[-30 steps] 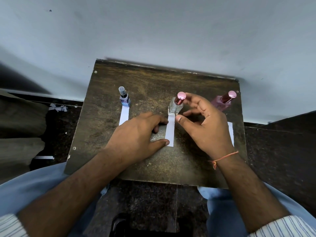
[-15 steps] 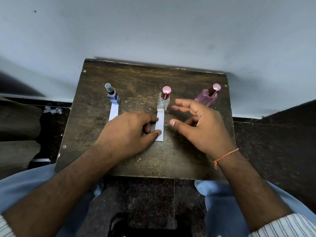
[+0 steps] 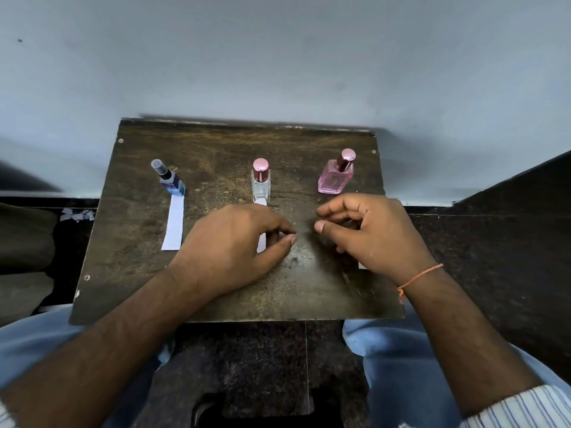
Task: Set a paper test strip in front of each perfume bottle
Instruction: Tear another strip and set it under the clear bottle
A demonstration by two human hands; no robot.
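Three perfume bottles stand in a row on a dark wooden board [image 3: 216,149]: a blue bottle [image 3: 170,182], a clear bottle with a pink cap [image 3: 261,184] and a pink bottle [image 3: 334,178]. A white paper strip [image 3: 173,225] lies in front of the blue bottle. The middle strip [image 3: 261,243] lies in front of the clear bottle, mostly covered by my left hand [image 3: 230,248], whose fingers curl in to the thumb just right of it. My right hand [image 3: 375,231] hovers loosely curled in front of the pink bottle and holds nothing. A white corner [image 3: 362,265] of a third strip peeks from under it.
The board rests on my lap against a pale wall [image 3: 278,57]. Paper scraps [image 3: 77,215] lie on the dark floor at the left. A dark ledge [image 3: 509,227] runs along the right side.
My right hand has drawn back from the clear bottle toward the right and near side. My left thumb has slid off the middle strip to its right edge.
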